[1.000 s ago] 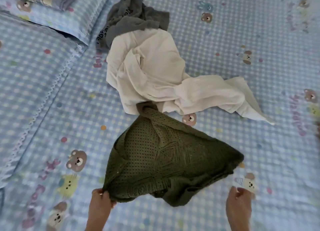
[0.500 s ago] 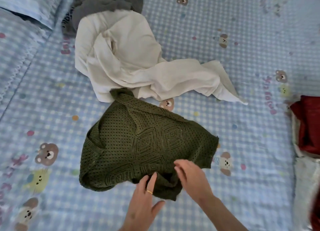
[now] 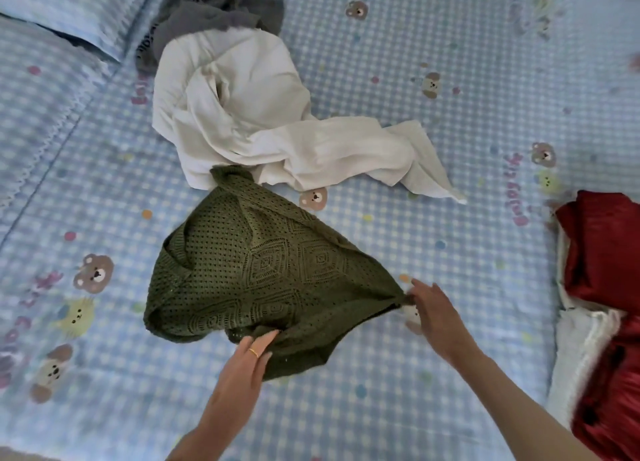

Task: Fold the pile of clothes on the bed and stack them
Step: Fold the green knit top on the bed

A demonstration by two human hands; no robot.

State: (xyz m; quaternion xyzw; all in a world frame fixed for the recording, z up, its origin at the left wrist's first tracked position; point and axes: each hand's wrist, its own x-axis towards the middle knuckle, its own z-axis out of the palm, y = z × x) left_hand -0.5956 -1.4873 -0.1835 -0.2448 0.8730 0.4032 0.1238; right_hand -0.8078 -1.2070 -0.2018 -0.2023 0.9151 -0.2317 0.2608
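An olive green knitted top lies crumpled on the blue checked bed sheet. My right hand pinches its right corner and holds it stretched out to the right. My left hand, with a ring on one finger, lies with straight fingers on the top's near edge. Behind the top lies a crumpled white garment, and a grey garment sits beyond that.
Dark red satin cloth and white cloth are heaped at the right edge. A pillow in the same blue check lies at the top left. A quilted blue cover runs along the left side.
My right hand has moved from the middle of the top's near edge out to its right corner and pulled it taut. My left hand has stayed on the near edge.
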